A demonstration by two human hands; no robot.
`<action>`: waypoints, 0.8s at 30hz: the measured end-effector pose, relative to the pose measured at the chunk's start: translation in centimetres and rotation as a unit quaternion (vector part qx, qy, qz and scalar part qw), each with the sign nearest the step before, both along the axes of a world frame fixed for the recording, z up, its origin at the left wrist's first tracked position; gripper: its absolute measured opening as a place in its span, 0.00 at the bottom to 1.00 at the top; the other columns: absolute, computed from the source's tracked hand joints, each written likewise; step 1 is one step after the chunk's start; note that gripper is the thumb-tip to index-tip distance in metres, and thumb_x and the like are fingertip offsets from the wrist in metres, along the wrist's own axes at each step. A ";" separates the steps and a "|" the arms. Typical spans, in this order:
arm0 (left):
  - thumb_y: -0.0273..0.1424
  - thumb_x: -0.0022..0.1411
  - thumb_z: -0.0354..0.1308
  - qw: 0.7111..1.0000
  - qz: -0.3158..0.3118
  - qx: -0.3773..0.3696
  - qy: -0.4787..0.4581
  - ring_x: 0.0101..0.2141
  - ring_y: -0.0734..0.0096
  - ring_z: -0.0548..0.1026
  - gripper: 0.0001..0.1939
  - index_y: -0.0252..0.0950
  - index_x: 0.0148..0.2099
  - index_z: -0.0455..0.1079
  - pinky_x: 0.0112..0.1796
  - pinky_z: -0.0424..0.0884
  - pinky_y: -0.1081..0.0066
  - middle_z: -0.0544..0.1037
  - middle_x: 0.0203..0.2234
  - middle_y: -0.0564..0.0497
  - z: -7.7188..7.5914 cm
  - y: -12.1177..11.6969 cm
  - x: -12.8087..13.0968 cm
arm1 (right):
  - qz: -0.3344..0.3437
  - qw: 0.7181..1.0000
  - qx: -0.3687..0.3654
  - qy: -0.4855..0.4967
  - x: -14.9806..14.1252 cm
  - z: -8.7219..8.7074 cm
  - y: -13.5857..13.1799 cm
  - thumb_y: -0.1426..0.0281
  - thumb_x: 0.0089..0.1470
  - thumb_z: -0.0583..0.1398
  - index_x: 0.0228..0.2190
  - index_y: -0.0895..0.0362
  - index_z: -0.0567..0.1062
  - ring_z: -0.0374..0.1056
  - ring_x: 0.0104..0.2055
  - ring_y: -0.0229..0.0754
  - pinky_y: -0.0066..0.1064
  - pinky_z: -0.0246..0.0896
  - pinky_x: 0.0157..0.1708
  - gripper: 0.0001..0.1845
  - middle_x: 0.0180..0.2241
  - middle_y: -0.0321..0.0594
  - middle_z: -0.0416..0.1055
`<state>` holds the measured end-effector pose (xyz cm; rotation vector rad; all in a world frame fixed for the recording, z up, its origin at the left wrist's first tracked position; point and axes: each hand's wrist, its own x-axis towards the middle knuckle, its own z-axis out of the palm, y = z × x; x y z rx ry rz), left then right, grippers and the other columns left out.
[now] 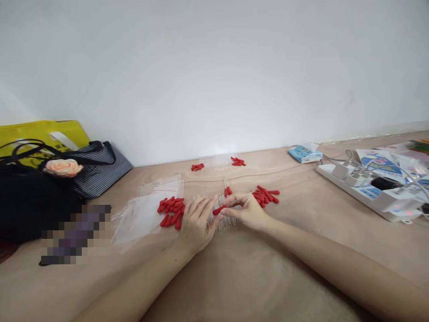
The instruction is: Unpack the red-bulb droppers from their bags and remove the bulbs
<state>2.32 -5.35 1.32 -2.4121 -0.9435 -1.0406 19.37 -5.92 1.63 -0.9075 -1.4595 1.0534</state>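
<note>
My right hand pinches a red rubber dropper bulb between thumb and fingers. Beside it, my left hand lies with its fingers stretched out over a row of clear thin tubes, which look like glass droppers. Its thumb comes close to the held bulb; whether they touch I cannot tell. Left of that hand is a pile of red bulbs, and another red bulb pile lies beyond my right hand. Just past my fingers, droppers with red bulbs point toward the wall.
Clear plastic bags are spread at left. Farther back lie two small red bulb groups by more clear bags. A striped bag and fabric rose stand left; a tissue pack and loaded power strip lie right.
</note>
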 end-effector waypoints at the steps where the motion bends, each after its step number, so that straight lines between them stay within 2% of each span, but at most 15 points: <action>1: 0.36 0.60 0.49 1.000 -0.003 0.003 0.004 0.37 0.64 0.71 0.15 0.36 0.46 0.68 0.41 0.59 0.64 0.77 0.33 0.48 0.0 0.0 0.0 | 0.001 1.000 0.006 0.005 -0.2 -0.1 -0.4 0.63 0.37 0.65 0.25 0.59 0.73 0.70 0.29 0.39 0.33 0.64 0.33 0.13 0.25 0.38 0.74; 4: 0.34 0.61 0.49 1.000 0.004 0.015 0.002 0.29 0.69 0.71 0.11 0.39 0.39 0.71 0.36 0.56 0.65 0.78 0.25 0.52 0.2 0.0 -0.2 | -0.015 0.998 0.047 -0.032 0.3 -0.1 -1.1 0.63 0.41 0.63 0.27 0.57 0.75 0.70 0.30 0.39 0.33 0.64 0.33 0.11 0.27 0.38 0.74; 7: 0.34 0.60 0.51 1.000 0.018 0.025 0.001 0.28 0.70 0.71 0.09 0.40 0.35 0.72 0.36 0.55 0.64 0.78 0.24 0.54 0.4 0.1 -0.4 | -0.053 0.978 0.146 -0.141 2.1 -0.3 -1.5 0.64 0.47 0.60 0.29 0.56 0.75 0.68 0.28 0.38 0.31 0.62 0.29 0.09 0.26 0.38 0.73; 9: 0.33 0.60 0.51 1.000 0.018 0.022 0.010 0.29 0.69 0.72 0.08 0.41 0.34 0.72 0.38 0.55 0.63 0.78 0.25 0.54 0.4 0.1 -0.4 | -0.069 0.927 0.268 -0.254 3.3 -0.8 -1.6 0.67 0.51 0.57 0.31 0.55 0.75 0.65 0.28 0.37 0.32 0.59 0.31 0.08 0.25 0.38 0.72; 11: 0.33 0.60 0.51 1.000 0.004 0.011 0.022 0.31 0.69 0.72 0.09 0.41 0.34 0.72 0.41 0.55 0.62 0.78 0.27 0.54 0.3 0.0 -0.3 | -0.098 0.853 0.369 -0.357 3.9 -1.3 -1.8 0.70 0.53 0.54 0.34 0.55 0.74 0.63 0.29 0.38 0.35 0.55 0.34 0.10 0.26 0.39 0.72; 13: 0.33 0.60 0.50 0.999 -0.023 0.000 0.031 0.34 0.68 0.72 0.09 0.40 0.35 0.71 0.45 0.54 0.60 0.79 0.29 0.53 0.1 0.0 -0.2 | -0.138 0.796 0.413 -0.419 3.9 -1.9 -1.9 0.70 0.54 0.52 0.38 0.56 0.73 0.62 0.30 0.38 0.36 0.52 0.35 0.12 0.25 0.39 0.70; 15: 0.33 0.60 0.50 0.998 -0.053 -0.007 0.037 0.37 0.67 0.72 0.09 0.40 0.35 0.71 0.49 0.52 0.57 0.78 0.33 0.54 -0.1 0.0 -0.2 | -0.169 0.770 0.423 -0.446 3.6 -2.2 -2.1 0.69 0.55 0.52 0.39 0.56 0.72 0.60 0.29 0.38 0.36 0.50 0.34 0.12 0.24 0.38 0.69; 17: 0.34 0.60 0.50 0.996 -0.074 -0.009 0.046 0.40 0.66 0.71 0.09 0.40 0.35 0.71 0.51 0.51 0.56 0.78 0.36 0.54 -0.3 0.1 -0.2 | -0.181 0.762 0.426 -0.453 3.2 -2.3 -2.1 0.68 0.55 0.52 0.36 0.55 0.73 0.59 0.28 0.37 0.36 0.49 0.34 0.11 0.23 0.37 0.68; 20: 0.33 0.61 0.49 0.993 -0.088 -0.016 0.074 0.43 0.67 0.70 0.10 0.41 0.40 0.71 0.52 0.52 0.56 0.76 0.39 0.52 -0.3 0.3 -0.1 | -0.177 0.768 0.424 -0.447 2.9 -2.3 -2.1 0.70 0.54 0.53 0.32 0.55 0.73 0.60 0.28 0.37 0.38 0.48 0.38 0.09 0.21 0.35 0.68; 24: 0.30 0.61 0.47 0.991 -0.096 -0.018 0.090 0.45 0.67 0.70 0.12 0.41 0.43 0.70 0.52 0.54 0.55 0.76 0.40 0.51 -0.1 0.3 -0.1 | -0.170 0.772 0.436 -0.431 3.0 -2.4 -2.0 0.73 0.52 0.54 0.33 0.54 0.72 0.64 0.36 0.39 0.41 0.44 0.47 0.08 0.23 0.34 0.72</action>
